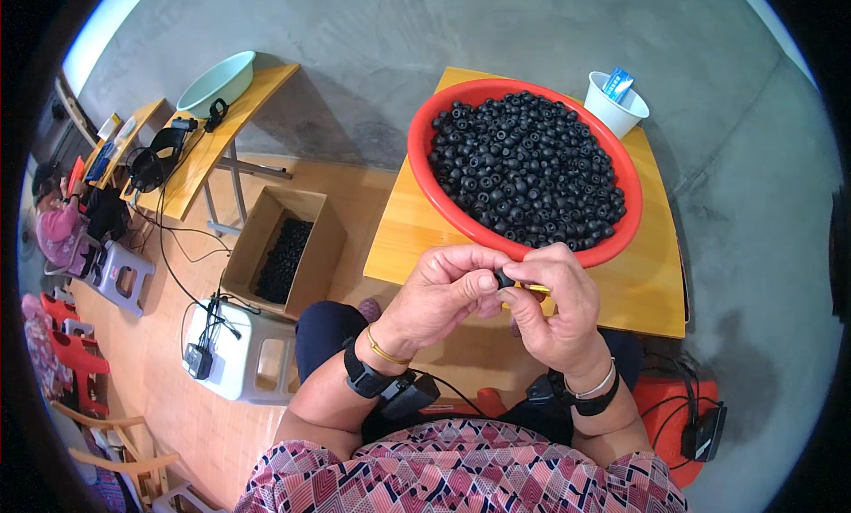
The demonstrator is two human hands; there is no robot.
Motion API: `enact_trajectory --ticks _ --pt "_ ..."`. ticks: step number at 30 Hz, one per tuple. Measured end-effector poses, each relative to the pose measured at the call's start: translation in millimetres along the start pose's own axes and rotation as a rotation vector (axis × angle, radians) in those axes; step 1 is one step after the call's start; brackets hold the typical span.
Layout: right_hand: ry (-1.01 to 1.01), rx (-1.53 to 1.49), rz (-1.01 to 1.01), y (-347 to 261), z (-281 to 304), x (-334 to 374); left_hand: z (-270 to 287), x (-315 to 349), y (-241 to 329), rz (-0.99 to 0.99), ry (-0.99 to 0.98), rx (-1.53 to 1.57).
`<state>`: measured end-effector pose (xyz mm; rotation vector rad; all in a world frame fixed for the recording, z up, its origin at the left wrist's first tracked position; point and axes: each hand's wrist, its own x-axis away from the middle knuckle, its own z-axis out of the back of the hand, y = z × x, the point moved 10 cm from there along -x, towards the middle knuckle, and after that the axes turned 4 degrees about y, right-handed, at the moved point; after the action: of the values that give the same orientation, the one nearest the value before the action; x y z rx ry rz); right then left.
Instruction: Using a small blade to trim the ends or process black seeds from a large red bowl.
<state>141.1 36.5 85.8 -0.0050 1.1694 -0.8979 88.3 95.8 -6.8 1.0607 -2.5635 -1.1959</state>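
In front of my body, both hands meet just below the near rim of a red basin (417,149). Between the thumb and fingers of my left hand (439,296) is a small round black part (503,279). My right hand (560,309) is closed around a thin yellow stick-like tool (538,289), its fingertips against the same black part. The tool's tip is hidden, so its exact kind does not show. A heap of similar hollow black parts (523,163) fills the basin, which rests on a yellow wooden table (399,238).
Behind the basin stands a white tub (612,114) with a blue-and-white packet. On the floor to the left is a cardboard box (330,238) holding black parts, beside a white stool (235,367) with cables. Another person (66,225) sits far left, near a table with a green basin (222,83).
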Motion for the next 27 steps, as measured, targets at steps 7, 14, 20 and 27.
enact_trajectory --ticks 7,14,20,27 --pt "0.091 0.067 0.058 -5.7 0.8 6.9 -2.7 1.8 -3.4 -0.038 0.070 0.141" --pt "0.149 0.210 0.214 -17.9 0.8 10.3 0.9 2.6 -3.6 -0.091 0.102 0.155" --pt "0.160 0.242 0.244 -18.4 0.3 12.4 0.6 0.4 -7.9 -0.070 0.121 0.182" --pt "0.159 -0.050 -0.265 22.8 12.3 13.4 -14.4 -0.9 -6.8 0.016 -0.063 0.397"
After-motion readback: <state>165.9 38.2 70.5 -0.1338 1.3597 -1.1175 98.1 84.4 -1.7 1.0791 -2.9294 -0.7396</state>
